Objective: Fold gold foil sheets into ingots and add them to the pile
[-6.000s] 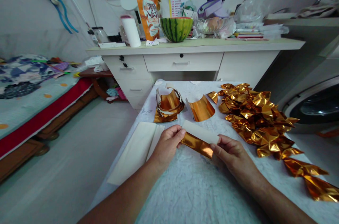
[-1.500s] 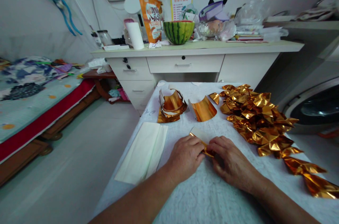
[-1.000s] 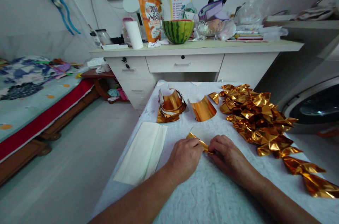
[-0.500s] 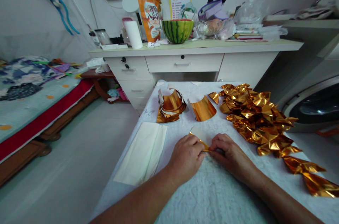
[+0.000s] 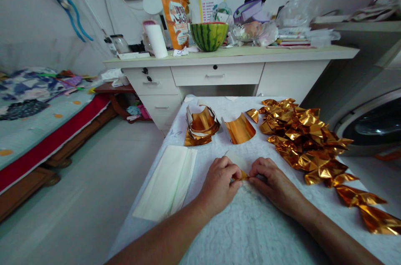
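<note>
A small piece of gold foil paper (image 5: 241,173) lies on the white table cover (image 5: 250,231), mostly hidden under my fingers. My left hand (image 5: 221,183) pinches its left end and my right hand (image 5: 271,181) pinches its right end; the fingertips almost meet. A white edge of the same paper shows just beyond the knuckles. Behind the hands stand a curled gold sheet (image 5: 239,128) and a stack of curled gold sheets (image 5: 199,125). To the right spreads a heap of folded gold pieces (image 5: 305,137).
A flat stack of cream paper (image 5: 167,181) lies at the table's left edge. A white desk (image 5: 219,75) with a half watermelon (image 5: 209,34) and clutter stands behind. A bed (image 5: 34,123) is at left, a washing machine (image 5: 372,125) at right.
Over six seconds the long gold strip has been folded down to a small piece. In the last second my hands have closed together, covering nearly all of it.
</note>
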### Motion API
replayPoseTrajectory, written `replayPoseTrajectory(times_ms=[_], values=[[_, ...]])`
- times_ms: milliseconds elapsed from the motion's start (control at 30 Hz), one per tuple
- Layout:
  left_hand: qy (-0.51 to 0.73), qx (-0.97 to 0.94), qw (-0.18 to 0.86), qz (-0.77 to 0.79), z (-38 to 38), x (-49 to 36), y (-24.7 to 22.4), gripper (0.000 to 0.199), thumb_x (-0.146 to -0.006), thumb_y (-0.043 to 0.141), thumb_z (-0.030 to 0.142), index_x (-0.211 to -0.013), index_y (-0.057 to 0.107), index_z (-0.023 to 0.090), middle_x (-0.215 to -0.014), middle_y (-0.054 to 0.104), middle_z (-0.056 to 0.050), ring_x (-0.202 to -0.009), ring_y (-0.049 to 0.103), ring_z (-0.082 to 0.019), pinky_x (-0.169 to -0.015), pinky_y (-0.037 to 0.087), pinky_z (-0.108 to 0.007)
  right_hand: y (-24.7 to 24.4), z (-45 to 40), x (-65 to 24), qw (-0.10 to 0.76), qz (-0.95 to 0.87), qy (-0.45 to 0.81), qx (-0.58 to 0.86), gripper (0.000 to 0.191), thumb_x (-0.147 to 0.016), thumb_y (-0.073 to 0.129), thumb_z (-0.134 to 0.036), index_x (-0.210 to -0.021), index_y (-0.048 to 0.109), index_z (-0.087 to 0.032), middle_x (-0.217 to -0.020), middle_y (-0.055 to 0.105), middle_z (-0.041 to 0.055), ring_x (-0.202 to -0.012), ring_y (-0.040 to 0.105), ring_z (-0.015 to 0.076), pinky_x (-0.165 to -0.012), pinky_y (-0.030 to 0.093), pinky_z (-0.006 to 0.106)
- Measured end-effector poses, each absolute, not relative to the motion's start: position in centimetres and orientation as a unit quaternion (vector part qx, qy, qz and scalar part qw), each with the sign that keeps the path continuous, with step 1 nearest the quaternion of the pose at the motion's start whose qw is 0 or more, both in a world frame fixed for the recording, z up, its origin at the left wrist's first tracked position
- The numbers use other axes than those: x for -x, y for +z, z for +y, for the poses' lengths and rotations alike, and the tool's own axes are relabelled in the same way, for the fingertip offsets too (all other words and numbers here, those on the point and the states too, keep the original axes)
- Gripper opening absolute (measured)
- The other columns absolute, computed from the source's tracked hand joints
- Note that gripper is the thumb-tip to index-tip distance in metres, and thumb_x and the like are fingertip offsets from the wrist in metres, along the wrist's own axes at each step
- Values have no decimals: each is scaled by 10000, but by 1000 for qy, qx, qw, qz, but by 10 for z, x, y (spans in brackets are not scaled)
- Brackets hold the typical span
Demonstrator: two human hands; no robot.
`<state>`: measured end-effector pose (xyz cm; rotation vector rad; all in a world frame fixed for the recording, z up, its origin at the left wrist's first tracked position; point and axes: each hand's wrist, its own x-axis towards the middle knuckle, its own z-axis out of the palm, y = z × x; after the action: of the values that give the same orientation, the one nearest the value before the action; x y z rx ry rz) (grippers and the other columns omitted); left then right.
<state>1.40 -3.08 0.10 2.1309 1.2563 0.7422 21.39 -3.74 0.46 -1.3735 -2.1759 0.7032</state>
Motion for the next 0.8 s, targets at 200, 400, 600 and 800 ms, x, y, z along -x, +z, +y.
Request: replayPoseTrajectory(times_ms=[200,400,600,800], values=[[261,-809,264,456,-32,-14,1,89,-816,665,153,-739,670,197,-884,563,-18,-931,523,-195,-828,430,-332,4,-36,-213,237,-803,252,484,112,-894,569,-224,-804,635,-221,-876,622,40,-881,551,210,-776,421,367],[270,-805,263,458,-33,-15,-1,90,-808,648,118,-744,658,180,-884,556,-19,-938,517,-185,-851,432,-328,0,-36,-214,233,-800,250,493,136,-901,571,-257,-785,634,-222,-877,610,34,-887,551,209,-785,419,367],[277,-795,257,474,-34,-16,2,101,-786,633,97,-719,637,172,-894,541,-25,-963,507,-193,-877,432,-342,-2,-37,-212,225,-788,229,525,151,-902,569,-259,-774,636,-216,-885,593,43,-888,532,215,-786,411,374],[273,-800,248,473,-33,-17,2,132,-845,597,146,-732,656,181,-879,537,-27,-952,502,-198,-868,436,-351,-4,-37,-208,226,-782,189,549,180,-889,587,-295,-737,636,-213,-856,588,48,-839,524,216,-745,399,371]])
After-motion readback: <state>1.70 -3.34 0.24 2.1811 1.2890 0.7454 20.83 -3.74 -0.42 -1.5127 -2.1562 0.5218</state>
